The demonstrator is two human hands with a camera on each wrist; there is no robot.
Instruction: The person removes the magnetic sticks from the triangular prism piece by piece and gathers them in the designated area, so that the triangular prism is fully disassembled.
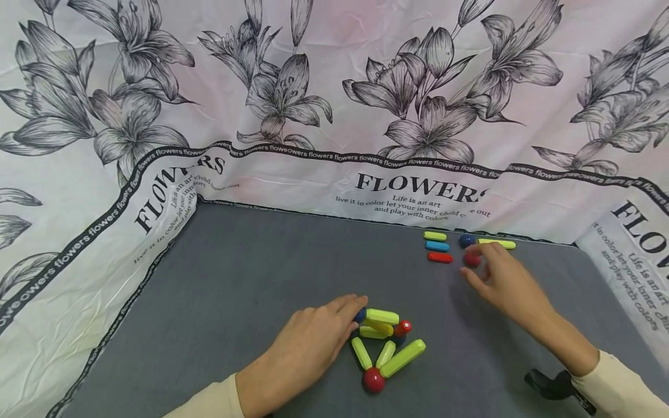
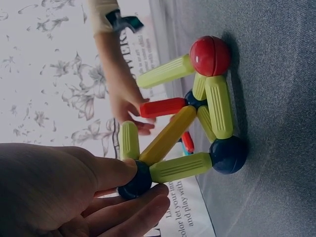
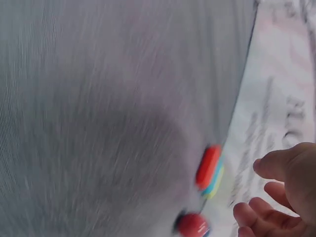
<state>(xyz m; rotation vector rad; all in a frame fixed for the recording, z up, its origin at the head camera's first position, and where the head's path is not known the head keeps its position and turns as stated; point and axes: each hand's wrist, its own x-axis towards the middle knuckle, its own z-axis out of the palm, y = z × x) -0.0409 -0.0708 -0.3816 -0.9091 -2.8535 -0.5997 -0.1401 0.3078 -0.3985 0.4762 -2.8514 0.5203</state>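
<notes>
My left hand [image 1: 308, 337] pinches a dark blue ball [image 2: 136, 181] at the raised corner of a stick-and-ball construction. In the left wrist view, lime-green sticks [image 2: 219, 106], a yellow stick [image 2: 170, 134] and a red stick [image 2: 167, 107] join its dark blue balls. A red ball [image 1: 373, 380] forms the corner nearest me, with several lime sticks fanning out from it. Toward the back right, my right hand [image 1: 509, 284] reaches with loosely bent fingers and nothing gripped. Its fingertips overlap a loose red ball [image 1: 472, 258] in the head view, while the right wrist view shows them apart.
Beside that loose ball lie a dark blue ball [image 1: 466, 240] and a long lime stick [image 1: 504, 244]. Short yellow-green [image 1: 435, 236], blue [image 1: 436, 247] and red [image 1: 440, 258] sticks form a column to their left. Flower-printed cloth [image 1: 292, 174] rises behind the grey surface [image 1: 235, 261].
</notes>
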